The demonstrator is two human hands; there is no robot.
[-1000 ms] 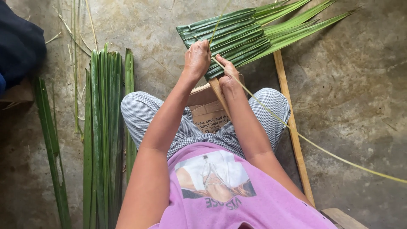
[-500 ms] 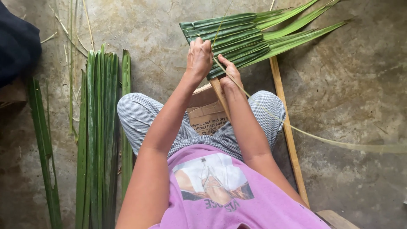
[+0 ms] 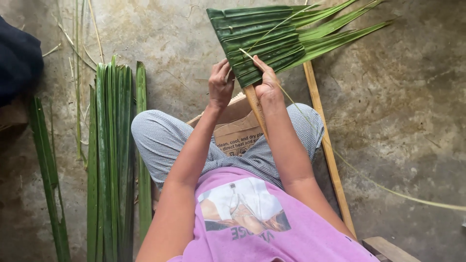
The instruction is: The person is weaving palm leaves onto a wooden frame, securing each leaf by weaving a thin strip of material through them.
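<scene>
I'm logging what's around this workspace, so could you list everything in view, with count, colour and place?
Stitched panel of folded palm leaves: one, dark green, top centre, tips fanning right.
Thin pale leaf rib strand: one, yellow-green, from the panel trailing to the right edge.
Long wooden slats: two, tan, under the panel, running down-right.
Cardboard box piece: one, brown, between the knees.
Bundle of loose long palm leaves: one pile, green, on the floor at left.
Single palm leaf: one, green, far left.
Dark cloth: one, navy, upper left.
Concrete floor: grey, stained.
Left hand: at the panel's lower edge.
Right hand: on the panel, pinching the strand.
</scene>
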